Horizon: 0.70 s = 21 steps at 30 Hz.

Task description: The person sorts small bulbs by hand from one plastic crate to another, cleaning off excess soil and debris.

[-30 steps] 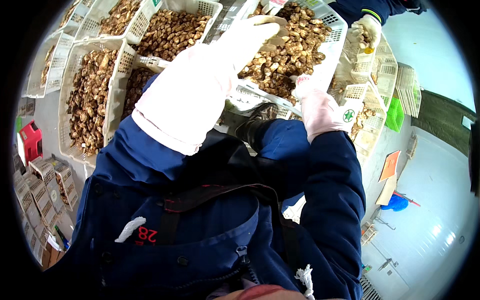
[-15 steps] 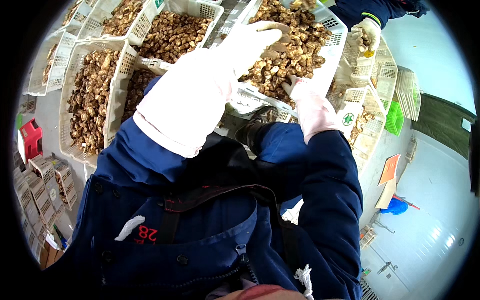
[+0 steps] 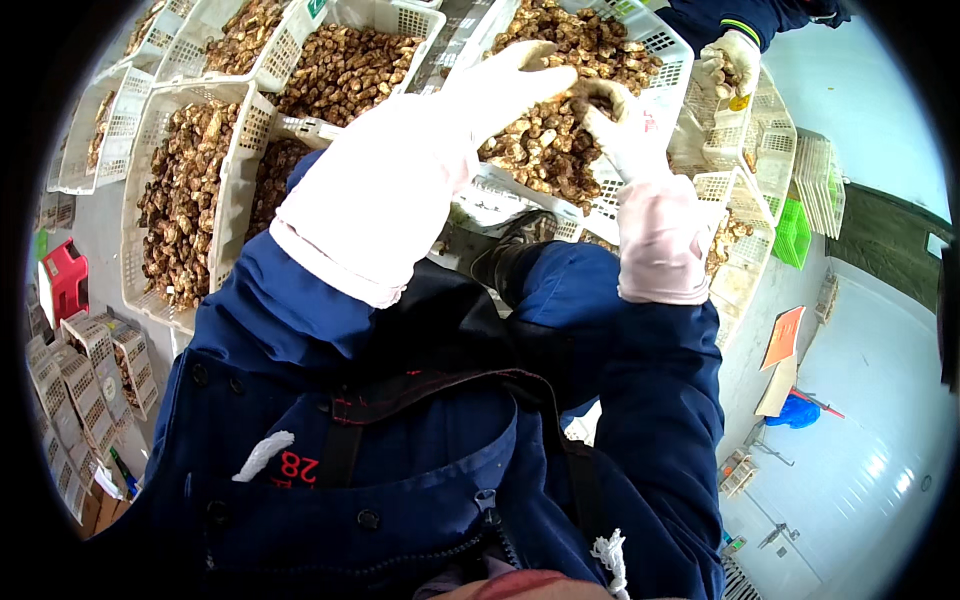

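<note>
My left hand (image 3: 510, 88), in a white glove with a long pale cuff, hovers over a white perforated crate (image 3: 676, 88). Its thumb and fingers are apart, and nothing shows between them. Close to its fingertips is my right hand (image 3: 618, 118), gloved in white, its stained fingers curled inward. Whatever those fingers may hold is hidden. Under both hands the crate is heaped with brown-and-cream knobbly pieces (image 3: 545, 150), like small roots or bulbs; I cannot tell the kind.
Crates of similar pieces (image 3: 185, 200) stand to the left. At the right are more white crates (image 3: 745, 270) and green crates (image 3: 791, 235). Across from me, another person's gloved hand (image 3: 735, 65) holds some pieces. A red stool (image 3: 66, 280) stands far left.
My right hand has risen from the crate's near side toward my left hand, its fingers now curled. My left hand stays nearly in place.
</note>
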Each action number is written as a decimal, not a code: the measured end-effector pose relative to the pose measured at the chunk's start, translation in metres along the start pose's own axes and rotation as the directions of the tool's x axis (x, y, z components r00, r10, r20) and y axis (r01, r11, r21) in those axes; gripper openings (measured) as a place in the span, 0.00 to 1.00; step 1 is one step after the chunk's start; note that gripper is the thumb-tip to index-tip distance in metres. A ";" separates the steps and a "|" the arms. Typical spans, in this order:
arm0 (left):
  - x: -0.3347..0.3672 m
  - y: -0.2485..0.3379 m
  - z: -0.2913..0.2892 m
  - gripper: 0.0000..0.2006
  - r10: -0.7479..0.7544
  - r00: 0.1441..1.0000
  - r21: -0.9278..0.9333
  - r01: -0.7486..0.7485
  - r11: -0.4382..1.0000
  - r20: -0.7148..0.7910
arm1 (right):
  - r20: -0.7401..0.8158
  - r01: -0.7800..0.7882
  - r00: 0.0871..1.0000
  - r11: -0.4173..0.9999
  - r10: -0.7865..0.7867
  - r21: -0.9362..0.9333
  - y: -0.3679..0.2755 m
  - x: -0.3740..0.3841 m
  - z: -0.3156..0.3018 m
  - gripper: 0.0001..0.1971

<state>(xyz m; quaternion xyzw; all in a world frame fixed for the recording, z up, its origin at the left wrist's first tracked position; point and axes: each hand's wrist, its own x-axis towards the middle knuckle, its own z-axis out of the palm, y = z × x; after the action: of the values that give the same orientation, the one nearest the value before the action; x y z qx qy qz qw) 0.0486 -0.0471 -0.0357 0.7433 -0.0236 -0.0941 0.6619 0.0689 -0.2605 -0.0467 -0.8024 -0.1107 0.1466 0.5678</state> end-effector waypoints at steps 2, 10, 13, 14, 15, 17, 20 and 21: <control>-0.011 0.016 0.000 0.25 -0.140 0.988 -0.104 0.146 0.984 0.065 | -0.074 0.088 0.994 0.987 -0.078 0.136 -0.023 0.002 0.014 0.20; -0.010 0.025 -0.008 0.16 -0.152 0.983 -0.531 0.184 0.827 0.105 | -0.233 -0.451 0.871 0.517 0.433 -0.727 0.034 0.034 0.012 0.23; -0.009 0.020 -0.011 0.18 -0.077 0.997 -0.630 0.073 0.773 0.021 | -0.148 -0.364 0.870 0.411 0.470 -0.836 0.078 0.040 0.033 0.33; -0.007 0.019 -0.010 0.18 -0.048 0.999 -0.680 0.047 0.732 0.017 | -0.123 -0.331 0.863 0.367 0.489 -0.869 0.084 0.041 0.035 0.33; -0.005 0.018 -0.011 0.17 -0.058 0.998 -0.697 0.061 0.714 0.028 | -0.113 -0.319 0.870 0.372 0.480 -0.872 0.089 0.040 0.035 0.32; -0.003 0.017 -0.012 0.16 -0.074 0.996 -0.731 0.090 0.677 0.055 | -0.050 -0.330 0.840 0.435 0.541 -0.838 0.096 0.041 0.026 0.31; 0.000 0.016 -0.015 0.15 -0.024 0.998 -0.792 0.062 0.607 0.060 | -0.050 -0.286 0.851 0.380 0.524 -0.880 0.089 0.038 0.029 0.31; 0.000 0.015 -0.016 0.13 -0.048 0.998 -0.753 0.063 0.654 0.042 | -0.023 -0.296 0.833 0.409 0.553 -0.863 0.088 0.038 0.027 0.31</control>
<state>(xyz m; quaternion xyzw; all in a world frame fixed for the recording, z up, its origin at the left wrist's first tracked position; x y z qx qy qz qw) 0.0524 -0.0335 -0.0192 0.4015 0.0340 -0.1225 0.9070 0.0959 -0.2529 -0.1420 -0.9457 -0.0326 0.3217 0.0334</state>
